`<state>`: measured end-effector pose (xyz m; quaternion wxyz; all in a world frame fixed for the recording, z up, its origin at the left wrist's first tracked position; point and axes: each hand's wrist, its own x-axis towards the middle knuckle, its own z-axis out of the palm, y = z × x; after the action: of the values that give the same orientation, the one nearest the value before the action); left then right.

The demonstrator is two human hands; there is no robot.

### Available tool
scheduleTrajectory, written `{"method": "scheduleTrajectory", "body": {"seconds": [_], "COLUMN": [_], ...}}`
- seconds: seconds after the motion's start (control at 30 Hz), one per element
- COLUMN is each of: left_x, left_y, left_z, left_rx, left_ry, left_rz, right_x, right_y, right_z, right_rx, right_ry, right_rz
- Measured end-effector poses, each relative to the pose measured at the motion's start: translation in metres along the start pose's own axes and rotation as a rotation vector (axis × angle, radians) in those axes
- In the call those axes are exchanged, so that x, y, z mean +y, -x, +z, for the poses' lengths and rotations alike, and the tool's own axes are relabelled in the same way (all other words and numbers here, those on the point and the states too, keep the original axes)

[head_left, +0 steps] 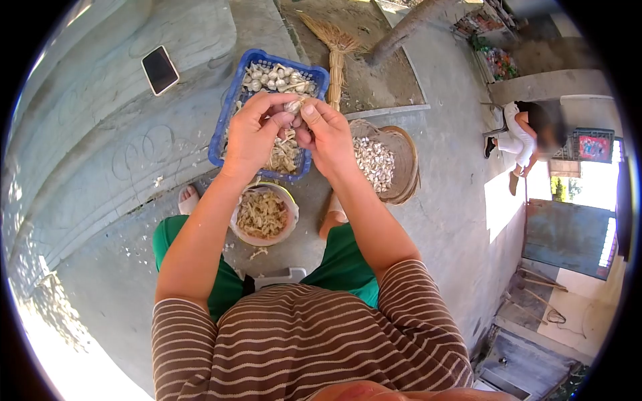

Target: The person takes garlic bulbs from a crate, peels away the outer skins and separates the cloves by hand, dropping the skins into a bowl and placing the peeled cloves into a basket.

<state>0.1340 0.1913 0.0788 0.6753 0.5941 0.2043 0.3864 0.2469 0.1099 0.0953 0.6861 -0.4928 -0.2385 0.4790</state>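
Between the fingertips of both hands is a garlic bulb [294, 105], partly covered by the fingers. My left hand [257, 130] pinches it from the left and my right hand [325, 134] from the right, both closed. Beneath them lies a blue plastic crate [219, 137], with whole garlic bulbs [271, 77] at its far end and loose papery skins [283, 159] at its near end. Right of my right hand, a woven basket [403, 157] holds separated garlic cloves [374, 164]. Nearer to me, a round bucket [291, 220] contains skins and stalk scraps [261, 214].
A straw broom [336, 63] lies beyond the crate, near a tree trunk [408, 30]. On the concrete ledge at left rests a phone [160, 70]. Another person [525, 134] sits bent over at far right. Skin scraps [258, 252] are scattered on the floor by the bucket.
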Motion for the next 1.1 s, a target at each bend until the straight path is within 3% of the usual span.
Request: {"method": "scheduleTrajectory", "body": {"seconds": [0.2,0.47,0.6,0.67,0.73,0.8,0.83,0.9,0.93,1.0,1.07,1.1], "left_x": [-0.003,-0.009,0.0,0.006,0.001,0.002,-0.001,-0.011,-0.015,-0.017,-0.012,-0.006], "left_y": [0.0,0.006,0.012,0.013,0.019,0.026,0.032,0.044,0.047,0.049,0.044,0.04], "left_z": [0.005,0.006,0.005,-0.002,-0.01,-0.017,-0.019,-0.022,-0.022,-0.02,-0.017,-0.015], "left_rx": [0.001,0.032,0.02,-0.061,-0.098,-0.344,-0.346,-0.622,-0.621,-0.527,-0.461,-0.361], "left_ry": [-0.163,-0.216,-0.217,-0.266,-0.262,-0.252,-0.255,-0.401,-0.403,-0.563,-0.565,-0.35], "left_rz": [-0.007,0.182,0.134,-0.017,-0.015,-0.289,-0.282,-0.355,-0.352,-0.093,-0.11,-0.231], "right_x": [-0.002,0.002,-0.003,-0.009,-0.008,0.0,-0.001,-0.004,-0.006,-0.01,-0.011,-0.01], "right_y": [-0.004,0.001,0.005,0.004,-0.001,-0.005,-0.003,0.002,0.006,0.012,0.015,0.014], "right_z": [-0.018,-0.02,-0.02,-0.024,-0.029,-0.033,-0.035,-0.032,-0.029,-0.025,-0.019,-0.014], "right_rx": [-0.075,-0.122,-0.118,-0.127,-0.141,-0.098,-0.146,-0.167,-0.187,-0.213,-0.235,-0.216], "right_ry": [0.081,0.175,0.344,0.326,0.316,0.094,0.117,0.111,0.103,0.118,0.243,0.323], "right_rz": [0.009,-0.078,-0.06,0.01,0.033,-0.019,-0.021,-0.022,-0.014,-0.017,-0.157,-0.22]}}
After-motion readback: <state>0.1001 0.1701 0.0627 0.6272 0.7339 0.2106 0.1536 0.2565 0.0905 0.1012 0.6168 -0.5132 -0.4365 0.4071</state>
